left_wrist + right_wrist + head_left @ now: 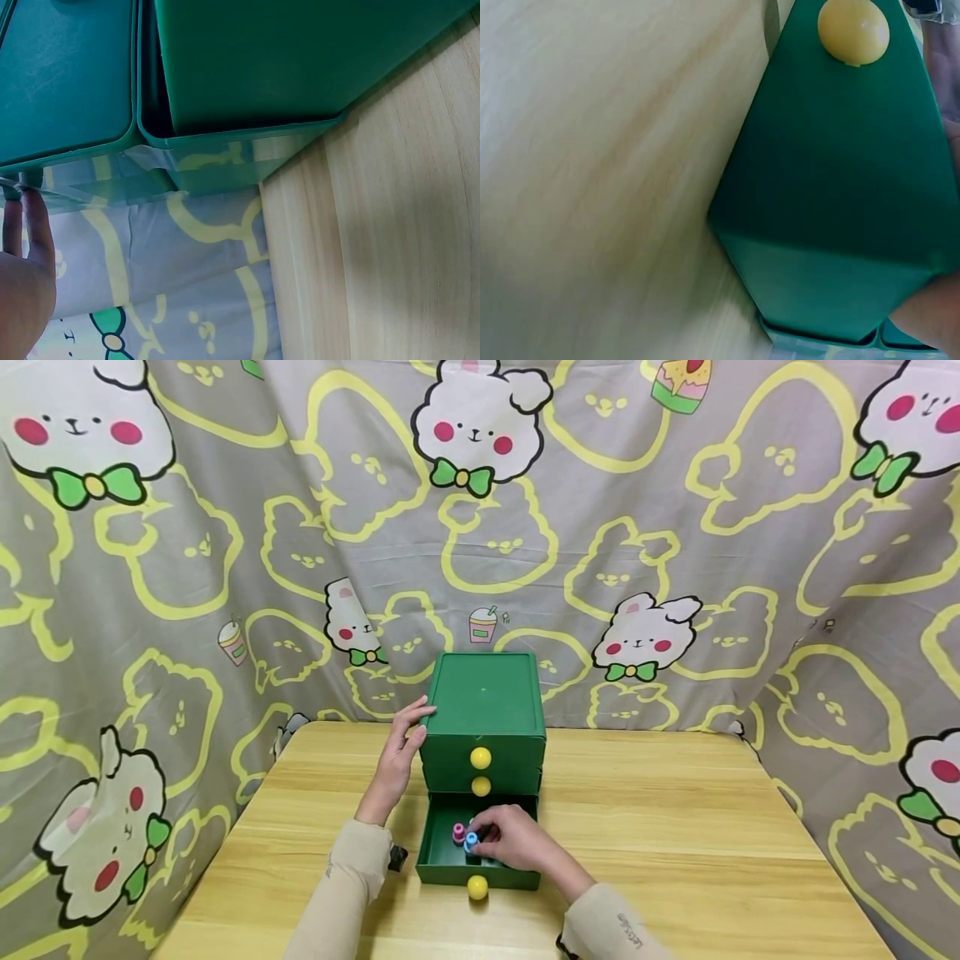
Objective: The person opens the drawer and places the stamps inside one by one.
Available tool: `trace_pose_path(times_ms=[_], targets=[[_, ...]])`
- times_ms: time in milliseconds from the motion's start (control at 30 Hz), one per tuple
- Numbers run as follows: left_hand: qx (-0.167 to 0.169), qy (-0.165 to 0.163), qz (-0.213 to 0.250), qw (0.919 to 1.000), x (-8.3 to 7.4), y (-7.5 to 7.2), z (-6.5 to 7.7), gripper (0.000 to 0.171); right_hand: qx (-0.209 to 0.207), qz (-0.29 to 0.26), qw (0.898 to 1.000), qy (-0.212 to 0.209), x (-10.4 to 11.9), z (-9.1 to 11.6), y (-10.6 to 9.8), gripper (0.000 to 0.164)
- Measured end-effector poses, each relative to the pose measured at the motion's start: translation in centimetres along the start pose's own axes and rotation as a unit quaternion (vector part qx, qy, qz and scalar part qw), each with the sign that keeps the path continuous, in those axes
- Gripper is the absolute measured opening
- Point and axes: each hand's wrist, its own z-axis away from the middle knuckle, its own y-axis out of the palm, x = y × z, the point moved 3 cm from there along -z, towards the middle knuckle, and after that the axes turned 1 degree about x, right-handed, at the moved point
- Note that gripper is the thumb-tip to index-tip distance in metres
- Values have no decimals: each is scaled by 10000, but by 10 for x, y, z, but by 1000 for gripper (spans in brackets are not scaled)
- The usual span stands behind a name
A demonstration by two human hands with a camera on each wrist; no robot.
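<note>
A green drawer cabinet [486,693] stands on the table, its bottom drawer [442,875] pulled out toward me. My left hand [397,760] rests against the cabinet's left side, fingertips at the top edge; in the left wrist view two of its fingers [39,225] reach that side. My right hand [517,837] reaches over the drawer and pinches a small blue item with a round top [471,840]. Beside it in the drawer stands a similar pink item [459,832]. A pale thing behind them is mostly hidden by my right hand.
Yellow round knobs sit on the drawer fronts, the lowest knob [477,887] nearest me. Wooden tabletop [675,843] extends on both sides of the cabinet. A patterned curtain [495,552] hangs behind and around the table.
</note>
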Motion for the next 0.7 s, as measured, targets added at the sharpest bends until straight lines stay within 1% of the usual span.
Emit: trace_pose_path(times_ms=[300,433,700], targets=[[-25,-70,55,10000,1,0,-1,36,-143,-19,9990,419,-2,-6,10,17],[-68,-110,75,9999,1,1,-1,37,-164,-17,9988,453,-2,-6,11,18],[-83,-13,51,10000,2,1,-1,36,-183,23,9989,426,1,-6,12,17]])
